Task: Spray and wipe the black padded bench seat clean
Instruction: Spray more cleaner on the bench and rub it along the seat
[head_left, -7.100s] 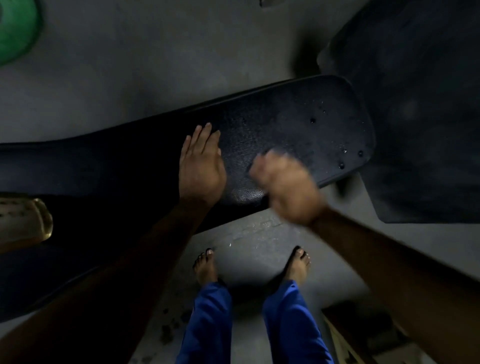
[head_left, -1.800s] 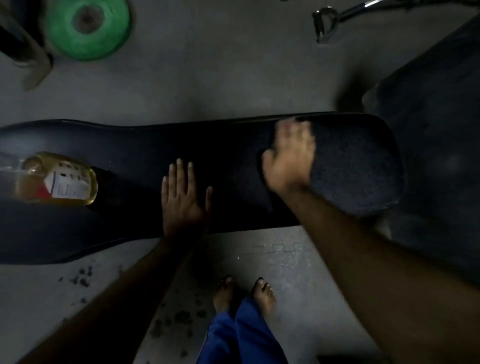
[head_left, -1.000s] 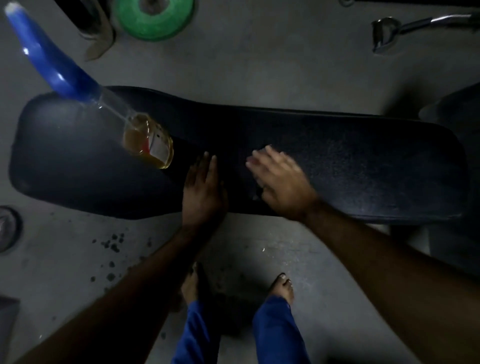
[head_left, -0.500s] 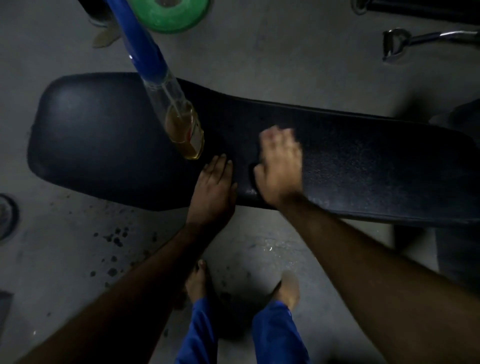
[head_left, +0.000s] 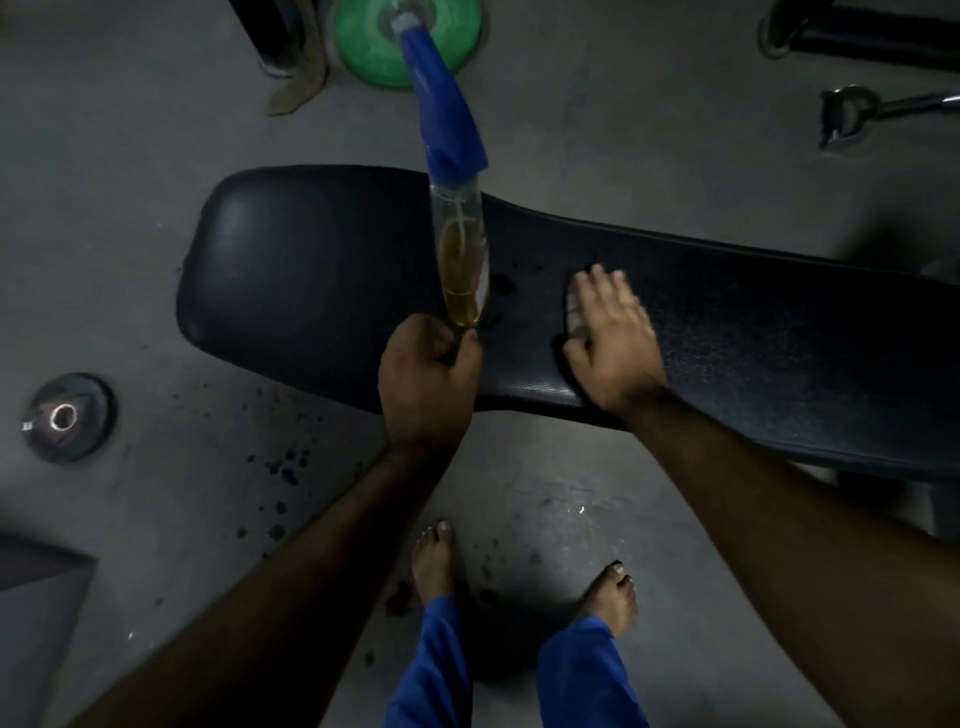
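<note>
The black padded bench seat (head_left: 322, 270) runs from centre left to the right edge, with dark drops near its middle. A clear spray bottle (head_left: 462, 260) with amber liquid and a blue trigger head stands on it. My left hand (head_left: 426, 379) is at the seat's near edge, fingers and thumb curled round the bottle's base. My right hand (head_left: 613, 338) lies palm down on the seat to the right of the bottle. A small pale scrap (head_left: 573, 312) shows under its fingers; I cannot tell what it is.
A green weight plate (head_left: 374, 57) lies on the concrete floor beyond the bench, with a beige rag (head_left: 301, 83) beside it. A chrome handle (head_left: 852, 117) lies at the top right, a round metal disc (head_left: 67, 415) at the left. My bare feet (head_left: 434, 561) stand before the bench.
The view has shifted right along the bench. My left hand went from lying flat on the seat edge to curling round the bottle's base. My right hand slid a little right, still flat.
</note>
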